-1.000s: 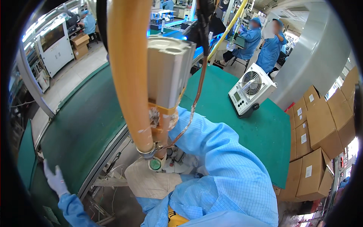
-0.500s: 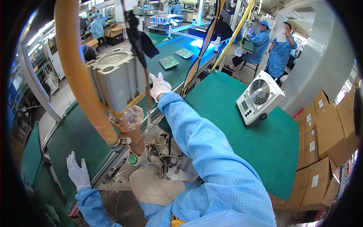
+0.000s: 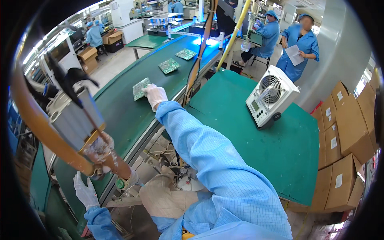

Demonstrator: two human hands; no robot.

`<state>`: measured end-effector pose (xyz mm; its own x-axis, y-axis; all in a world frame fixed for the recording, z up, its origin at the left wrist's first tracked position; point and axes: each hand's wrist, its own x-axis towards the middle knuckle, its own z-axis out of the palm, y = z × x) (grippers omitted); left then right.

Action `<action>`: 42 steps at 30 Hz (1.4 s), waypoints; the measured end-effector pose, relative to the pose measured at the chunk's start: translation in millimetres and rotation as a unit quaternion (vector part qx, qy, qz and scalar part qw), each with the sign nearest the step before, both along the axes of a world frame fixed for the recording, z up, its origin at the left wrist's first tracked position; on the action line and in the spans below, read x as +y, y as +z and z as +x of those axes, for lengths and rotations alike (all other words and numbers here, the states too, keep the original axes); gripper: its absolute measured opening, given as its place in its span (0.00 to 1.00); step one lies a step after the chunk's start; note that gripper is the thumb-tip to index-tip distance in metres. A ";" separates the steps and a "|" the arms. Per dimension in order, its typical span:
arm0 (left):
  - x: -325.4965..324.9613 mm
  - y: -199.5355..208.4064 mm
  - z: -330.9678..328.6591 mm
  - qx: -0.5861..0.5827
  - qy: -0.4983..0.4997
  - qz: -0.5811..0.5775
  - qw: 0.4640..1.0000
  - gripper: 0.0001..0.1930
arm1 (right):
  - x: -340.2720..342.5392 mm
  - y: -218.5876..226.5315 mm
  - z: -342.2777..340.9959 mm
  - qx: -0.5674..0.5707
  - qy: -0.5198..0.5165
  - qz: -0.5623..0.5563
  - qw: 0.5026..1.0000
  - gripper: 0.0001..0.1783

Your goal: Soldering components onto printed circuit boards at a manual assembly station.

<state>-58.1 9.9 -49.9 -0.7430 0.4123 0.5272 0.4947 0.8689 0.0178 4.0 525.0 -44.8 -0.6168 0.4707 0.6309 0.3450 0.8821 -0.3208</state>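
My right hand [image 3: 156, 96], in a white glove, reaches over the green conveyor belt [image 3: 116, 116]. Its fingers close on the near right edge of a green circuit board [image 3: 141, 89], which looks slightly tilted. Farther along the belt lie a second circuit board [image 3: 169, 66] and a third circuit board [image 3: 186, 54]. My left hand [image 3: 85, 193], also gloved, rests at the near end of the belt. Its fingers are spread and hold nothing.
A grey metal cylinder [image 3: 76, 116] on an orange-brown pipe [image 3: 44, 136] stands between my arms. A white fan unit [image 3: 272, 96] sits on the green table [image 3: 240, 160] at right. Cardboard boxes [image 3: 352, 124] are stacked beyond. One person [image 3: 298, 52] stands holding paper; others sit farther off.
The view has shifted, and the metal cylinder now appears farther left. A circuit board has come into sight in my right hand's fingers. The standing person has lowered the paper.
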 end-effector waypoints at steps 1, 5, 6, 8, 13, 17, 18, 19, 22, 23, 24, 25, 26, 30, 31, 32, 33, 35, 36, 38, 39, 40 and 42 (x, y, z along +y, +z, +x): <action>1.2 -0.6 -0.7 0.001 -0.008 -0.004 1.000 0.25 | -4.5 4.2 0.3 -0.001 -0.002 0.011 1.000 0.11; -2.8 -9.1 -10.7 0.011 0.009 0.009 1.000 0.25 | -44.0 20.7 1.5 0.055 0.059 0.048 0.996 0.09; 1.2 -6.1 -9.7 0.027 0.016 0.034 0.999 0.26 | -57.4 26.0 1.8 0.052 0.080 0.035 0.995 0.08; 32.0 1.2 -6.0 -0.021 -0.023 0.093 0.995 0.27 | -81.3 34.7 7.5 0.048 0.125 0.044 0.990 0.07; 146.4 50.1 6.1 -0.091 -0.084 0.197 0.973 0.27 | -140.5 48.4 26.7 0.022 0.244 -0.022 0.969 0.07; 166.7 49.5 19.8 -0.120 -0.116 0.256 0.952 0.26 | -188.1 65.3 47.2 0.039 0.301 -0.134 0.943 0.07; 167.1 49.5 16.4 -0.127 -0.123 0.271 0.946 0.26 | -194.7 69.0 51.4 0.040 0.298 -0.135 0.944 0.07; 162.8 46.4 17.1 -0.136 -0.130 0.285 0.940 0.25 | -200.0 71.6 55.0 0.033 0.309 -0.167 0.936 0.10; 142.5 30.4 7.2 -0.165 -0.162 0.323 0.918 0.25 | -198.3 88.9 76.8 -0.002 0.345 -0.242 0.907 0.27; 136.5 24.9 4.2 -0.176 -0.169 0.334 0.910 0.24 | -197.8 88.1 79.7 -0.001 0.340 -0.246 0.908 0.27; 140.1 24.2 1.1 -0.187 -0.178 0.343 0.903 0.24 | -198.8 84.7 82.9 0.014 0.359 -0.267 0.894 0.28; 142.3 22.6 1.0 -0.199 -0.187 0.353 0.895 0.24 | -199.6 79.8 85.7 0.030 0.377 -0.288 0.880 0.28; 141.2 18.4 -0.3 -0.212 -0.194 0.362 0.887 0.24 | -201.1 75.5 86.9 0.027 0.391 -0.297 0.871 0.32; 149.8 -0.7 -19.1 -0.262 -0.219 0.399 0.851 0.23 | -194.1 63.6 102.4 0.047 0.322 -0.275 0.905 0.35; 136.2 -7.5 -36.9 -0.270 -0.222 0.409 0.843 0.23 | -187.4 62.6 105.9 0.072 0.307 -0.254 0.914 0.36; 129.5 -11.4 -59.4 -0.280 -0.226 0.419 0.834 0.23 | -180.1 60.6 109.5 0.096 0.290 -0.232 0.924 0.37; 147.7 -24.5 -28.9 -0.303 -0.239 0.427 0.818 0.22 | -160.5 48.3 114.5 0.097 0.242 -0.223 0.939 0.34; 101.0 -27.0 -121.1 -0.310 -0.234 0.449 0.805 0.22 | -162.4 46.2 111.8 0.073 0.253 -0.189 0.946 0.33; 90.6 -34.9 -150.5 -0.321 -0.237 0.458 0.795 0.22 | -158.9 41.2 111.9 0.045 0.251 -0.152 0.955 0.32; -1.5 -8.1 -230.4 -0.300 -0.221 0.480 0.794 0.21 | -188.6 49.7 90.7 0.065 0.274 -0.146 0.948 0.30; 8.4 -7.4 -238.7 -0.308 -0.222 0.492 0.784 0.21 | -193.0 44.4 83.9 0.064 0.263 -0.135 0.953 0.29; 40.6 -63.4 -202.7 -0.352 -0.242 0.498 0.754 0.21 | -166.4 21.3 92.7 0.046 0.221 -0.138 0.964 0.29; 58.9 -95.8 -157.5 -0.390 -0.266 0.527 0.707 0.21 | -141.5 10.7 108.0 -0.066 0.190 -0.121 0.972 0.27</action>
